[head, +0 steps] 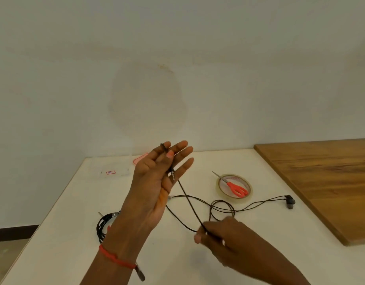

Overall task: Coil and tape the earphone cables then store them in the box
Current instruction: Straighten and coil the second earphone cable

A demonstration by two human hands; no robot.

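At the left, a coiled cable [102, 225] lies on the table [60, 233]. Our left hand [157, 182], fingers spread, pins the earphone cable [189, 202] by the thumb; our right hand [220, 235] pinches it lower. We judge coiling just begins: next, wind loops around the fingers.

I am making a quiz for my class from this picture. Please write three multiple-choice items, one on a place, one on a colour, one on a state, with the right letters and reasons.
1. Where do the scissors lie?
A. on the tape roll
B. on the wooden board
C. in the left hand

2. What colour are the scissors' handles?
A. blue
B. orange-red
C. black

3. What state is the cable between the hands in?
A. fully coiled and taped
B. cut in two
C. stretched from left hand to right hand

Answers: 1 A, the scissors rest across the roll; 2 B, the handles are orange-red; 3 C, both hands pinch the cable, with loose loops on the table.
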